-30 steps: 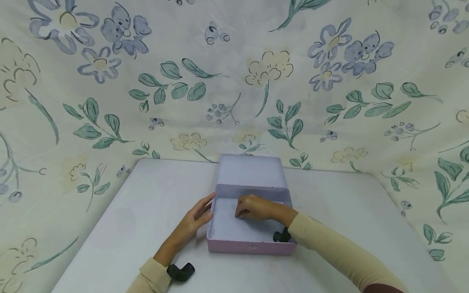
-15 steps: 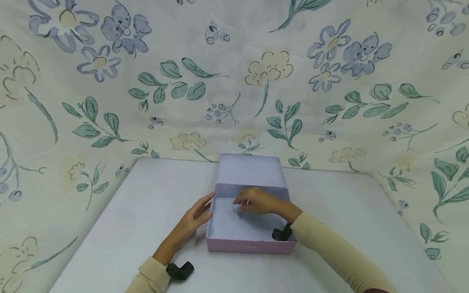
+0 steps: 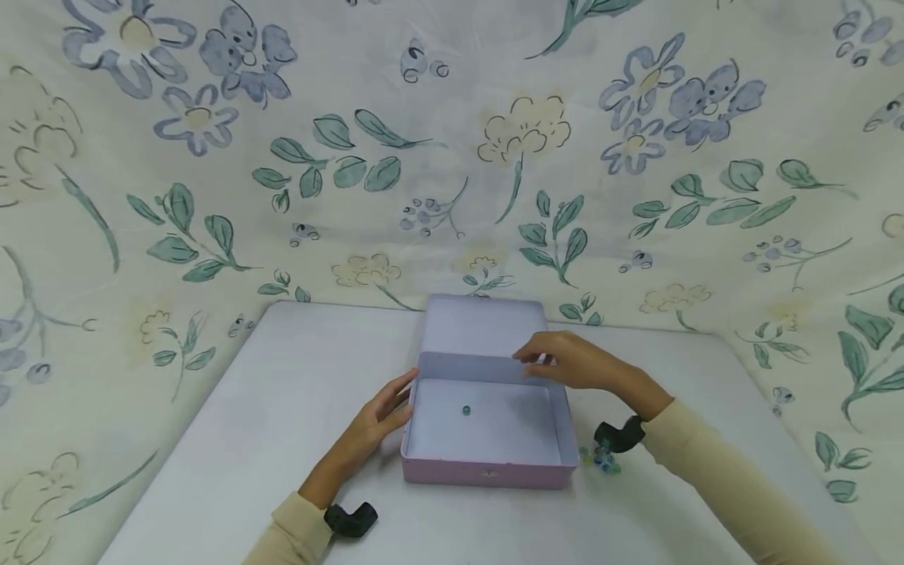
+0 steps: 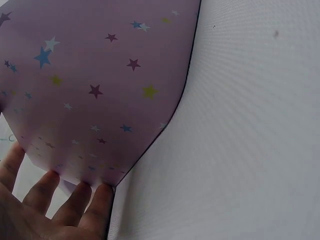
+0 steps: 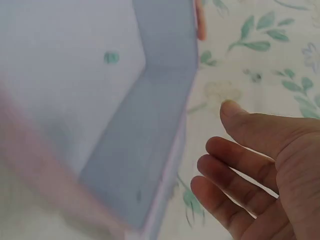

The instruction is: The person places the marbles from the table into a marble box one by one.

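Note:
A pink hinged box (image 3: 487,474) stands on the table with its lid (image 3: 483,323) tipped back. Stars decorate its outer wall (image 4: 95,90) in the left wrist view. Inside, on the pale floor, lies one small green marble (image 3: 466,410), also visible as a green spot (image 5: 111,57) in the right wrist view. My left hand (image 3: 370,424) rests its extended fingertips against the box's left side. Over the back right corner hovers my right hand (image 3: 575,359), fingers loosely bent and holding nothing. Just right of the box sits a small cluster of green, blue and yellowish marbles (image 3: 606,457).
The white table (image 3: 311,345) extends on both sides of the box. Behind it hangs a flower-patterned cloth (image 3: 452,157). A black wrist mount (image 3: 351,519) is on the left wrist, and another black mount (image 3: 618,434) is on the right, near the marble cluster.
My right hand has let go of the green marble on the box floor, then risen toward the back right. The marble and the cluster outside have come into sight. My left hand stays put.

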A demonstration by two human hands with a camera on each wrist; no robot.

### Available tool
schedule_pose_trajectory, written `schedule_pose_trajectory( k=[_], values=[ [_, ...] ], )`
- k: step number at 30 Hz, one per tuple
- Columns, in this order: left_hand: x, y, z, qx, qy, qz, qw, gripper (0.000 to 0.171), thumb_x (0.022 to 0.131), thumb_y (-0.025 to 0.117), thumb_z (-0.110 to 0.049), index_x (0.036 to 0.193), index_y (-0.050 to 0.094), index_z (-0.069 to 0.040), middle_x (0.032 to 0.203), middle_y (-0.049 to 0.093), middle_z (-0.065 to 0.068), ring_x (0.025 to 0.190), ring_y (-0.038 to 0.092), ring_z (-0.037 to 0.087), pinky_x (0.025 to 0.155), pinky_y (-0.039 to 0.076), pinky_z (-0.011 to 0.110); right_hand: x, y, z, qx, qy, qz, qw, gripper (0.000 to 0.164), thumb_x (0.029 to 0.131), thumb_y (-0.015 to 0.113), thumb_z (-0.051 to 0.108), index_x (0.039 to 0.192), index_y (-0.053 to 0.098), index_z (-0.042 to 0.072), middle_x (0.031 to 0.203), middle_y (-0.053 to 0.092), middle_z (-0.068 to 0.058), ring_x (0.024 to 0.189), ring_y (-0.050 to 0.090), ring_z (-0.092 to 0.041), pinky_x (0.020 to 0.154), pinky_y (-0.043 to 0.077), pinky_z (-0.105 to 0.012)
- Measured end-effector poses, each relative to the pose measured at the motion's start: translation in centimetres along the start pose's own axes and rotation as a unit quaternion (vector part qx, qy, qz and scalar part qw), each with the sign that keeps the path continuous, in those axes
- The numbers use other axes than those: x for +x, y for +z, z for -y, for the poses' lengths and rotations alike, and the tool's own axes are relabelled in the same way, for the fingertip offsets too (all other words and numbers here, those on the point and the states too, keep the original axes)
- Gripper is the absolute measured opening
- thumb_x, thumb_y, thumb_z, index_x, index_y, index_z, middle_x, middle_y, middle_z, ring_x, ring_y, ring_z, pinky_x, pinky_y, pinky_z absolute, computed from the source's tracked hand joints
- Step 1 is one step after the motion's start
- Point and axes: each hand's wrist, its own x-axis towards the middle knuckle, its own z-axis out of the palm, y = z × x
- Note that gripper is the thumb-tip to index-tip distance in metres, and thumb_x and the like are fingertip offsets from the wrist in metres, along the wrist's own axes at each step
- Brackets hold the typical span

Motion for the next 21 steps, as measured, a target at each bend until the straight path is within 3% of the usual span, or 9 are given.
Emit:
schedule_pose_trajectory(
  k=[8, 21],
  values=[
    [0.1, -0.3, -0.2, 0.007, 0.008, -0.003, 0.9999, 0.058, 0.104, 0.048, -0.017, 0.158, 0.028, -0.027, 0.168, 0.018, 0.006, 0.152, 0.020, 0.042, 0.117, 0.020, 0.069, -4.5, -2.1, -1.6, -0.013, 0.042, -0.021, 0.999, 0.029, 0.092, 0.072, 0.011, 0.120, 0.070, 0.004, 0.111, 0.074, -0.006, 0.097, 0.069, -0.015, 0.081, 0.060, -0.025],
    [-0.3, -0.2, -0.1, -0.020, 0.003, 0.009, 0.9998, 0.059, 0.105, 0.048, -0.017, 0.159, 0.026, -0.023, 0.169, 0.014, 0.009, 0.152, 0.016, 0.046, 0.117, 0.022, 0.069, -10.4, 1.0, -4.7, 0.028, 0.096, -0.001, 0.995, 0.025, 0.093, 0.069, 0.011, 0.117, 0.071, 0.004, 0.112, 0.074, -0.009, 0.090, 0.064, -0.002, 0.079, 0.058, -0.022]
  ],
)
